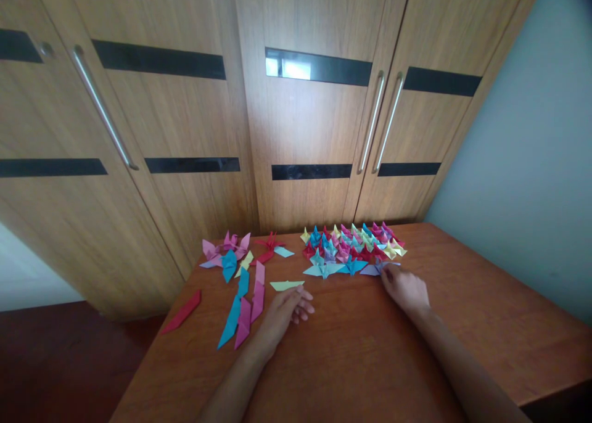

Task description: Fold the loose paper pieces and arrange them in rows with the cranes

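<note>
At the front right of the rows, my right hand (pixel 407 288) is closed with its fingertips on a lavender paper crane (pixel 370 269). My left hand (pixel 285 312) rests over the middle of the table, fingers loosely apart and nothing seen in them. Just beyond its fingertips lies a pale yellow-green folded paper piece (pixel 282 285). Left of the lavender crane, in the same front row, are a blue paper crane (pixel 353 265) and a pale teal paper crane (pixel 324 269). Behind them stand tight rows of small cranes (pixel 345 250) in many colours.
Several folded strips lie at the left, among them a blue strip (pixel 230 322), a magenta strip (pixel 243 324) and a red strip (pixel 182 312). Pink cranes (pixel 230 243) and a red crane (pixel 272 243) sit behind. A wooden wardrobe (pixel 309 207) backs the brown table (pixel 351 361); a wall (pixel 518 182) stands right.
</note>
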The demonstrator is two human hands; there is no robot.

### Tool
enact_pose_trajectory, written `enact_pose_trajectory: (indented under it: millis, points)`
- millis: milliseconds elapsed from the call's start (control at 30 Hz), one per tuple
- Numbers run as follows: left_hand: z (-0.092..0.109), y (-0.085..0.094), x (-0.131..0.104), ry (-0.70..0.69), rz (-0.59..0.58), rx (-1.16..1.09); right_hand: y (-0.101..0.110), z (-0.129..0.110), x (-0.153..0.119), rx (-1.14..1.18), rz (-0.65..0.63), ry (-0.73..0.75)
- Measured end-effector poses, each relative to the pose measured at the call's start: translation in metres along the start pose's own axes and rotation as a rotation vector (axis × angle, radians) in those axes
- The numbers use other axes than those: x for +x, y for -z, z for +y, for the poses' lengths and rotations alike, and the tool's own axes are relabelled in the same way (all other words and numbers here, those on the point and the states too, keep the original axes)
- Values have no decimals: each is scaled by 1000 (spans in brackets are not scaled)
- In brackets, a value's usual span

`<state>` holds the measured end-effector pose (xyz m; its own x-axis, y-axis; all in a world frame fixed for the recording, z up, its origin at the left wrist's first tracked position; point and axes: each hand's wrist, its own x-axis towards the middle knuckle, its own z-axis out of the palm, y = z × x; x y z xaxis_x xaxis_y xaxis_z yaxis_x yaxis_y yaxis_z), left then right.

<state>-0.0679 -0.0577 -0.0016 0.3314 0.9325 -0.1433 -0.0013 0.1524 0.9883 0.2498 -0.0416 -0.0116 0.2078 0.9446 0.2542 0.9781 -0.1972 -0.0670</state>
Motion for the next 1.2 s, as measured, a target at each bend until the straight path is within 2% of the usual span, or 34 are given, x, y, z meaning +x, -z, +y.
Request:
enact_pose_trajectory:
  millis: [233, 567, 1200]
  points:
    - [0, 0, 1, 0, -1, 3, 1, -8, 3, 37, -8, -23]
    - [-2, 1, 0, -32, -22, 19, -1, -9, 7, 93, -40, -110]
    - [-3, 2, 1, -33, -37, 24, -3, -9, 6, 113, -54, -148]
